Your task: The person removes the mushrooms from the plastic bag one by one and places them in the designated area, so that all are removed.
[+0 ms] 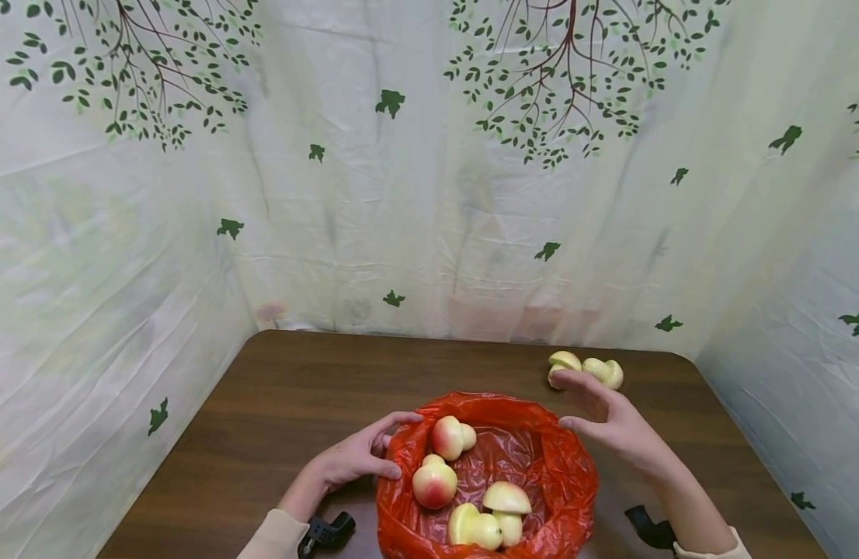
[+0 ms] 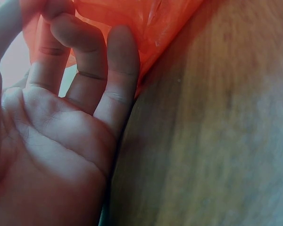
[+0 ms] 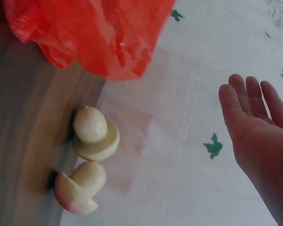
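A red plastic bag stands with its mouth spread wide at the front of the table. Inside it lie several mushrooms, cream with some pinkish-red caps. My left hand grips the bag's left rim; in the left wrist view its fingers curl against the red plastic. Past the bag's far right side, my right hand hovers with relaxed fingers and holds nothing. Just beyond its fingertips two more mushrooms lie on the table. The right wrist view shows this pair, one mushroom beside the other.
The brown wooden table reaches back to a pale curtain printed with leaves and branches. Curtain also hangs along the left and right sides. Each wrist wears a black band device, the left one close to the bag.
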{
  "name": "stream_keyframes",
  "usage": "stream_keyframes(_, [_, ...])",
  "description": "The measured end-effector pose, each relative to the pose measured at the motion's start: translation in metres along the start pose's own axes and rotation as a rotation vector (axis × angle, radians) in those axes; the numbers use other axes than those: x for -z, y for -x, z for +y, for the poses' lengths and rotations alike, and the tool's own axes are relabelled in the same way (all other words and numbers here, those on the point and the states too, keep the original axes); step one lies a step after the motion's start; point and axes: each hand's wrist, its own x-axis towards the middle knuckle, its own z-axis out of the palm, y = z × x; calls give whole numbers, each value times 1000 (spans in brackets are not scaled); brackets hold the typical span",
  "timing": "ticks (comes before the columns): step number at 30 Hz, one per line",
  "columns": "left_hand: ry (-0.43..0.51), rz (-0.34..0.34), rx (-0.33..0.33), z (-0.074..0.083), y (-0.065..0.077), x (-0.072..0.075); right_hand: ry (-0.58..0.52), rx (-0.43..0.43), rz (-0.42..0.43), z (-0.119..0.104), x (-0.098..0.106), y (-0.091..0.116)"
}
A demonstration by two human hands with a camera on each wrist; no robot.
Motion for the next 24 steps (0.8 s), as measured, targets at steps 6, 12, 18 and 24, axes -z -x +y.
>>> stream_keyframes(6, [-5,4,5,-1,0,1,-42,-28,-44,2,-7,5])
stream_keyframes(12, [-6,3,3,-1,0,1,-130,-72,-115,3,-14,7])
stream_keyframes(18, [0,0,2,0,-1,1,-186,-81,-207,8,-23,7])
stream_keyframes(24, [2,1,7,1,-1,0,-162,-83,-306,16,-34,5])
